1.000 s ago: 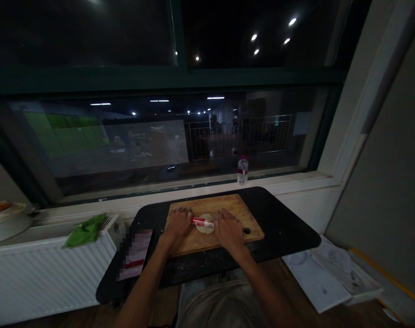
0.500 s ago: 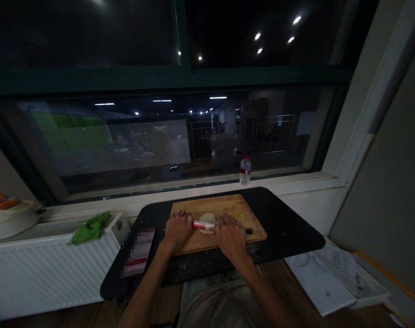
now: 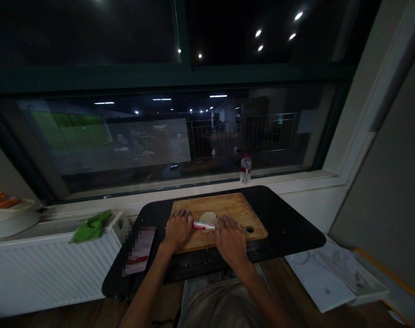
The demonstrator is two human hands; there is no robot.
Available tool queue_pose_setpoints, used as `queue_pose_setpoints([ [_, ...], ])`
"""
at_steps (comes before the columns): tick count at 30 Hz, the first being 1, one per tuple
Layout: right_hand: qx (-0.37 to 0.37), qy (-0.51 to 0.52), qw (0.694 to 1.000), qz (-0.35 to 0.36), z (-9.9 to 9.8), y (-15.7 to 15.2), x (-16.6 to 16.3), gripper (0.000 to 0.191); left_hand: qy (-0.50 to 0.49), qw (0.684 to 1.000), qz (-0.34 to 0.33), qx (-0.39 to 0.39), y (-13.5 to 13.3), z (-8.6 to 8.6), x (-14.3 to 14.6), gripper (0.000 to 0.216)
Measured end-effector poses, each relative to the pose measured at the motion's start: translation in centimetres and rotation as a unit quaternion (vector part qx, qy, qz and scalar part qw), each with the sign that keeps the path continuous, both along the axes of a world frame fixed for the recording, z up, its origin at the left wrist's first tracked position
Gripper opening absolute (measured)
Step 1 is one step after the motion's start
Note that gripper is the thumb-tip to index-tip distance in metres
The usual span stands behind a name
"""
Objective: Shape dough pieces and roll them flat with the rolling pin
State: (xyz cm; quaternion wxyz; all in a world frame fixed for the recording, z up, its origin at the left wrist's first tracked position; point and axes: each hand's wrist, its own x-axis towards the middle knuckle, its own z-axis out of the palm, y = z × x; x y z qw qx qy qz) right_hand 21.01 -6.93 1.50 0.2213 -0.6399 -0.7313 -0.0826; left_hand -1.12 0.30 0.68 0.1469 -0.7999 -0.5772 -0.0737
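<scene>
On a wooden cutting board [image 3: 224, 205] lies a flat, round piece of pale dough [image 3: 208, 215]. Across it rests a slim cylinder with a clear and red-and-white wrapped surface, used as a rolling pin [image 3: 204, 226]. My left hand [image 3: 179, 228] is closed over its left end, and my right hand [image 3: 230, 237] is closed over its right end. Only the middle of the cylinder shows between them; the ends are hidden under my fingers. Pale flour-like dust marks the fingers of both hands.
The board sits on a black table [image 3: 286, 223] with crumbs near its front edge. A pink-and-red packet [image 3: 141, 250] lies left. A bottle [image 3: 246, 169] stands on the windowsill. A green cloth [image 3: 91, 226] drapes over the radiator [image 3: 50, 273]. A white box [image 3: 334, 278] is low at right.
Both hands have stayed on the cylinder, which has turned and shifted slightly toward me over the dough; more of the dough's far part shows. The view has moved a little.
</scene>
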Motion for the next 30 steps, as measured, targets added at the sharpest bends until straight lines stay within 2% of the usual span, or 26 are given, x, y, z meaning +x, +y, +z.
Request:
queue_pose_setpoints([
  [4,0.008,-0.003,1.000,-0.007,-0.3,-0.2,-0.1,0.042,0.012,1.000,-0.015,0.003,0.0,0.0,-0.1,0.043],
  [21,0.005,0.003,1.000,-0.006,-1.1,-0.5,-0.1,0.048,-0.017,1.000,0.003,0.008,-0.9,1.2,0.5,0.040],
  [30,-0.019,0.002,0.999,0.046,0.2,1.6,1.2,0.049,-0.071,0.997,0.018,0.003,-1.1,0.2,0.1,0.046],
])
